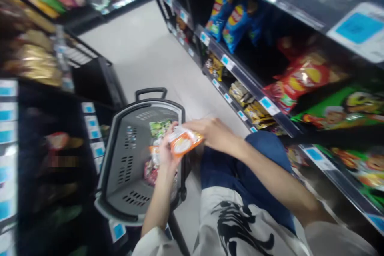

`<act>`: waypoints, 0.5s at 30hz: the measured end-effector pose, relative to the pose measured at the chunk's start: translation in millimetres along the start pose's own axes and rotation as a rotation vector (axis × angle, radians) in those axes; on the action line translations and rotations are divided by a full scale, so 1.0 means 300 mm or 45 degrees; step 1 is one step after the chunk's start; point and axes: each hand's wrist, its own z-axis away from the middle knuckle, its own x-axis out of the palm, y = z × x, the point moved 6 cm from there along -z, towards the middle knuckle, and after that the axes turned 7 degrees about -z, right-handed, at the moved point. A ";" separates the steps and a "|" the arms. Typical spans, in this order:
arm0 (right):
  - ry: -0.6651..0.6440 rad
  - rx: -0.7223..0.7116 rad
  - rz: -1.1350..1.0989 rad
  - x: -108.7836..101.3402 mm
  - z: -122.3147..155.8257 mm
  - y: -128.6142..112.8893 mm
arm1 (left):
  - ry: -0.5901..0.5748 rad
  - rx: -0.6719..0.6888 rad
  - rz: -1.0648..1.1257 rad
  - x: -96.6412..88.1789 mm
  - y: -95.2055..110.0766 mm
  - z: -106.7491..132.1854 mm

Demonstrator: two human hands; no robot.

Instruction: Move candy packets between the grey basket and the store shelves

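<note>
An orange and white snack packet (183, 142) is held between both hands, over the right side of a grey shopping basket (115, 184). My left hand (168, 153) grips the packet's left side, fingers curled round it. On its upper right edge, my right hand (213, 133) is closed with the fingertips on the wrapper. Inside the basket lie a green packet (159, 129) and a dark red packet (151, 173). Part of another orange packet (154, 153) shows behind my left hand. My arms hide some of the basket's contents.
To the right, shelves hold blue chip bags (235, 24), a red chip bag (303, 80) and green bags (345, 108). Dark shelving with price tags (93, 132) stands close on the left. Pale floor (141, 44) runs ahead to more shelves.
</note>
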 end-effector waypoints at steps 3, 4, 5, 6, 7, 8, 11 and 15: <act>0.038 0.297 -0.214 -0.056 0.001 0.070 | -0.295 -0.056 0.691 0.089 -0.073 0.020; 0.021 0.365 -0.264 -0.062 0.006 0.079 | -0.403 -0.062 0.892 0.114 -0.088 0.035; -0.010 0.411 -0.300 -0.062 0.012 0.081 | -0.475 -0.069 1.002 0.133 -0.104 0.050; -0.048 0.435 -0.310 -0.060 0.017 0.079 | -0.502 -0.073 1.002 0.146 -0.121 0.062; -0.072 0.448 -0.286 -0.059 0.021 0.076 | -0.507 -0.079 0.952 0.156 -0.138 0.071; -0.076 0.455 -0.235 -0.062 0.023 0.075 | -0.506 -0.085 0.895 0.165 -0.151 0.076; -0.032 0.455 -0.078 -0.085 0.024 0.090 | -0.524 -0.082 0.843 0.186 -0.164 0.076; 0.012 0.445 -0.056 -0.110 0.049 0.118 | -0.499 -0.129 0.884 0.181 -0.143 0.062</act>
